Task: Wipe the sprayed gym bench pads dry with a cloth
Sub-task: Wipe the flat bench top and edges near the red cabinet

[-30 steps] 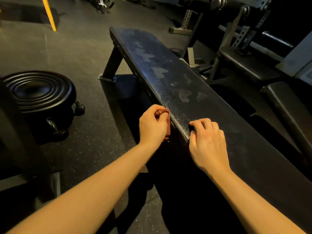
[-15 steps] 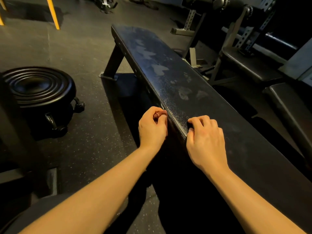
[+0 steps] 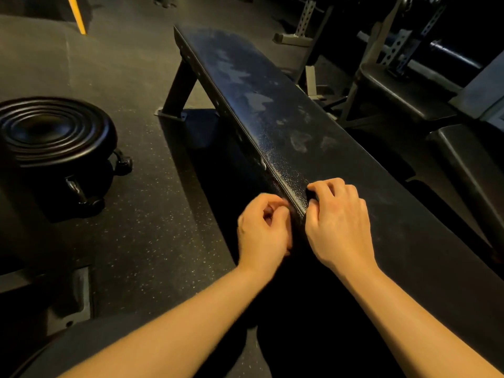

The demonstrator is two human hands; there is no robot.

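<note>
Speckled dark rubber floor (image 3: 131, 241) fills the left half of the view. A long black bench pad (image 3: 272, 85) runs from the upper centre down to the lower right, where its near end is cut off by the frame. Its surface carries pale, patchy marks along the far half and fine glistening droplets along the left edge near the hands. One angled steel leg (image 3: 177, 91) is visible at the far end; any near support is hidden. To the right stand two further padded benches (image 3: 403, 88), partly cut off and lost in shadow, with perforated uprights (image 3: 395, 47) behind them. On the left sits a round black ribbed stool (image 3: 54, 132), with small castors showing below it. Both bare forearms enter from the bottom. The right hand (image 3: 341, 222) rests on the pad's left edge, fingers curled over a dark fold of cloth (image 3: 312, 194) and pressing it on the pad top; the cloth's extent cannot be made out against the black pad. The left hand (image 3: 263, 233) is just beside the pad's side face, blurred, fingers curled with thumb against forefinger; whether it pinches cloth cannot be told. The black mass (image 3: 313, 309) between the forearms is unreadable. A yellow post (image 3: 77, 13) is cut off at top left.
</note>
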